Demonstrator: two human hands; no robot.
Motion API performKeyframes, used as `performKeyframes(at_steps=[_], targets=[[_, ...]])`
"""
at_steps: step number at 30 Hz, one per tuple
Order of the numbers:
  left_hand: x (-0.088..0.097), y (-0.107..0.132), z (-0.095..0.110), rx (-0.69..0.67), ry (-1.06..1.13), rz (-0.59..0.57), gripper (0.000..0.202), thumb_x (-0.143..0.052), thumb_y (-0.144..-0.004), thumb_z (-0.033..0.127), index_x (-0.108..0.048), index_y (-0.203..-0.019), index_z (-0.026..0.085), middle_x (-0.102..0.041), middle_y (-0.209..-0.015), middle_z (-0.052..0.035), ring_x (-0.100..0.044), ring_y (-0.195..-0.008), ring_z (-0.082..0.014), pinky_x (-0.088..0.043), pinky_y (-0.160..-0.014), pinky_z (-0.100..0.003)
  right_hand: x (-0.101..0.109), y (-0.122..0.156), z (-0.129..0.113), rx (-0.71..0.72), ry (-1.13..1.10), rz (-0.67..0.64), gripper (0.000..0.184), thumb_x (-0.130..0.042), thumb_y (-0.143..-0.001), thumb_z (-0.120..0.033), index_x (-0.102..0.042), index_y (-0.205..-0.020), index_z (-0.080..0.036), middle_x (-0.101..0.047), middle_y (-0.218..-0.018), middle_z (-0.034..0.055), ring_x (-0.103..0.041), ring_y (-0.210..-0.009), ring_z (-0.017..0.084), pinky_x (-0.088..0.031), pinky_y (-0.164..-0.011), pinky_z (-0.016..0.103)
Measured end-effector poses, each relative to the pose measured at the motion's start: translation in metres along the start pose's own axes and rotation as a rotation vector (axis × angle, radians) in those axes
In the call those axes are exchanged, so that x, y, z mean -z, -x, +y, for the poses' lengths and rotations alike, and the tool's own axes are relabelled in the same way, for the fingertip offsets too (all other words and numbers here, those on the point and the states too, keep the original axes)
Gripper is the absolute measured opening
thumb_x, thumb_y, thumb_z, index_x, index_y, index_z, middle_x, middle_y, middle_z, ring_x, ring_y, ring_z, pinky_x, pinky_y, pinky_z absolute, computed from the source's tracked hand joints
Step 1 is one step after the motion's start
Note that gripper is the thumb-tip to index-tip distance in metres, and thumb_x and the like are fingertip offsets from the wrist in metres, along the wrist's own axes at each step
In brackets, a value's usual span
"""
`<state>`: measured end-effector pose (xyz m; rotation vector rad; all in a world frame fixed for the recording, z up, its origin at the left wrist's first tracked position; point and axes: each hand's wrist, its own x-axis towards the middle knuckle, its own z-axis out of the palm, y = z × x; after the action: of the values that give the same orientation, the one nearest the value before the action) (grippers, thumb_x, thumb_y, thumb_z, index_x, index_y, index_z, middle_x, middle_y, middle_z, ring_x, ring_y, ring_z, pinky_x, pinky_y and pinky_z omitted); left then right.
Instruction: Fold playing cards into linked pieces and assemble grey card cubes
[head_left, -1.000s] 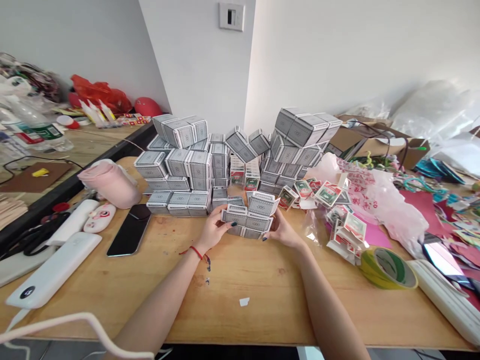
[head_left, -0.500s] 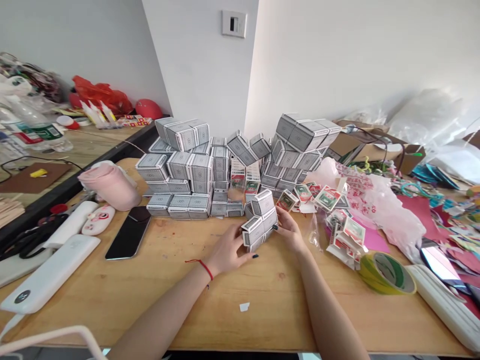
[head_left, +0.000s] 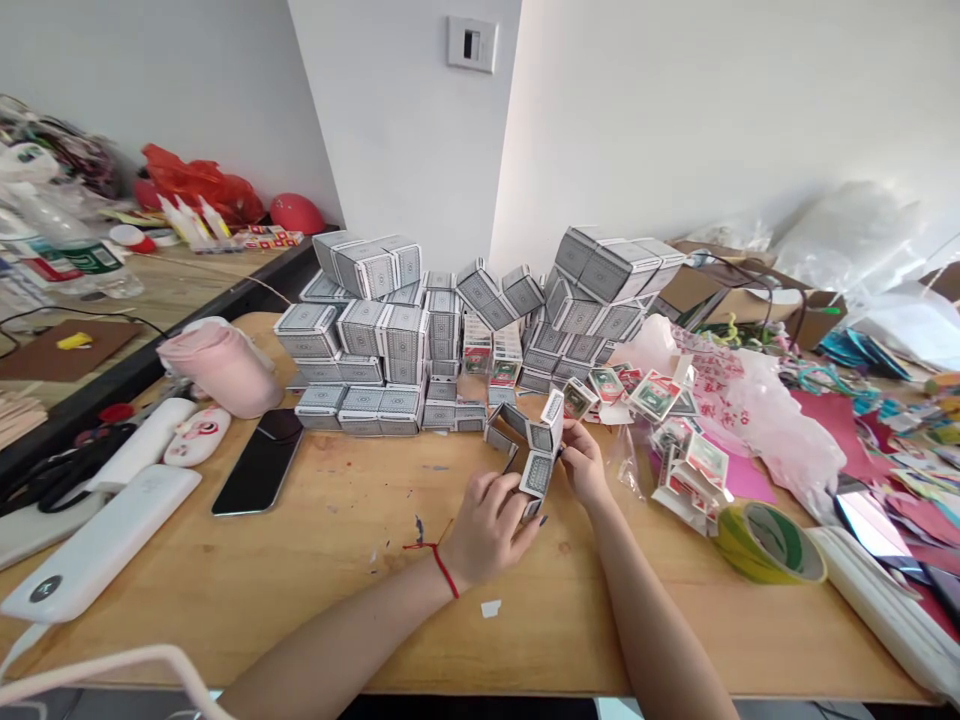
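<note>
Card structure (head_left: 537, 474) between fingers (head_left: 496, 492).

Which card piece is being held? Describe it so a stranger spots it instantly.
On the table, look in front of the grey card stacks. Between the left hand and the right hand is a small card piece, the only one held.

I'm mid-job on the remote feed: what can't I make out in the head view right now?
All in the head view:
Right hand: some fingertips hidden behind the playing-card structure.
Near end of that structure: partly covered by the left hand.
Backs of the stacked playing-card blocks: hidden by their own front faces.
Red print on the plastic bag: too small and blurred to read.
Pale cable: cut off by the picture's edge.
</note>
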<state>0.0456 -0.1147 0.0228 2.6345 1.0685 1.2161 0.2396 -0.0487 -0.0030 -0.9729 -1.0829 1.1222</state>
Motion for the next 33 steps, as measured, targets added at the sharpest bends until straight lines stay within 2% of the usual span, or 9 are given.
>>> performKeyframes(at_steps=[3,6,12,15,18,21,23,26,33], targets=[[-0.002,0.002,0.002,-0.050,0.050,-0.019,0.017,-0.054,-0.080,0.022,-0.056,-0.097,0.018,-0.056,-0.094,-0.0082,-0.053,-0.083,-0.0184,-0.046,-0.073,-0.033,-0.004,0.001,-0.005,-0.014,-0.032,-0.001,0.030,-0.048,-0.055,-0.011,-0.054,-0.082,-0.023,-0.063,-0.085,0.0000,-0.057,-0.078,0.018,-0.043,-0.063,0.027],[-0.002,0.003,-0.002,-0.043,0.190,-0.001,0.020,-0.053,-0.077,0.020,-0.053,-0.097,0.018,-0.054,-0.092,-0.0076,-0.052,-0.081,-0.0177,-0.046,-0.070,-0.031,-0.005,0.001,-0.010,-0.042,-0.067,-0.027,0.030,-0.048,-0.054,-0.011,-0.052,-0.081,-0.023,-0.063,-0.086,0.0004,-0.057,-0.076,0.018,-0.043,-0.061,0.028],[0.002,-0.002,-0.031,0.170,0.361,0.162,0.027,-0.047,-0.067,0.015,-0.047,-0.093,0.018,-0.047,-0.093,-0.0082,-0.048,-0.091,-0.0223,-0.044,-0.079,-0.041,-0.001,-0.001,-0.010,-0.078,-0.110,-0.060,0.030,-0.051,-0.053,-0.012,-0.051,-0.081,-0.025,-0.063,-0.084,-0.0009,-0.057,-0.072,0.018,-0.043,-0.060,0.028],[0.003,-0.009,-0.047,0.249,0.300,0.073,0.046,-0.048,-0.065,0.016,-0.047,-0.111,0.019,-0.040,-0.118,-0.0118,-0.039,-0.113,-0.0277,-0.034,-0.096,-0.049,0.001,-0.002,-0.007,-0.097,-0.096,-0.032,0.027,-0.051,-0.055,-0.015,-0.051,-0.080,-0.026,-0.064,-0.082,-0.0010,-0.058,-0.073,0.019,-0.044,-0.064,0.033],[0.001,-0.015,-0.055,0.229,0.271,-0.049,0.047,-0.047,-0.075,0.023,-0.045,-0.123,0.024,-0.027,-0.138,-0.0096,-0.022,-0.130,-0.0312,-0.023,-0.105,-0.053,0.002,-0.002,-0.005,-0.107,-0.071,-0.030,0.024,-0.051,-0.057,-0.016,-0.052,-0.078,-0.026,-0.063,-0.077,-0.0013,-0.058,-0.069,0.020,-0.045,-0.064,0.034],[-0.001,-0.018,-0.054,0.174,0.272,-0.153,0.045,-0.047,-0.083,0.038,-0.045,-0.126,0.025,-0.025,-0.144,-0.0084,-0.012,-0.135,-0.0321,-0.023,-0.106,-0.054,0.002,-0.002,-0.004,-0.115,-0.080,-0.038,0.021,-0.052,-0.057,-0.016,-0.053,-0.077,-0.025,-0.063,-0.074,-0.0016,-0.058,-0.066,0.019,-0.046,-0.063,0.033],[-0.002,-0.020,-0.051,0.118,0.263,-0.218,0.058,-0.055,-0.077,0.051,-0.045,-0.126,0.022,-0.029,-0.143,-0.0105,-0.010,-0.136,-0.0342,-0.024,-0.106,-0.055,0.001,-0.002,-0.004,-0.125,-0.098,-0.035,0.021,-0.054,-0.058,-0.016,-0.054,-0.078,-0.025,-0.063,-0.073,-0.0019,-0.058,-0.065,0.018,-0.046,-0.061,0.033],[-0.002,-0.023,-0.044,0.071,0.224,-0.275,0.074,-0.060,-0.068,0.058,-0.044,-0.128,0.018,-0.038,-0.138,-0.0123,-0.013,-0.135,-0.0356,-0.024,-0.107,-0.055,-0.001,-0.003,-0.003,-0.113,-0.132,-0.024,0.022,-0.055,-0.060,-0.016,-0.056,-0.080,-0.026,-0.064,-0.074,-0.0019,-0.059,-0.064,0.018,-0.046,-0.061,0.032],[0.004,-0.027,-0.033,-0.023,0.095,-0.331,0.051,-0.051,-0.079,0.051,-0.050,-0.120,0.019,-0.055,-0.115,-0.0096,-0.039,-0.121,-0.0275,-0.019,-0.109,-0.053,-0.011,-0.002,-0.002,-0.072,-0.124,0.051,0.024,-0.053,-0.057,-0.017,-0.053,-0.079,-0.026,-0.065,-0.074,-0.0005,-0.059,-0.065,0.019,-0.046,-0.060,0.032]])
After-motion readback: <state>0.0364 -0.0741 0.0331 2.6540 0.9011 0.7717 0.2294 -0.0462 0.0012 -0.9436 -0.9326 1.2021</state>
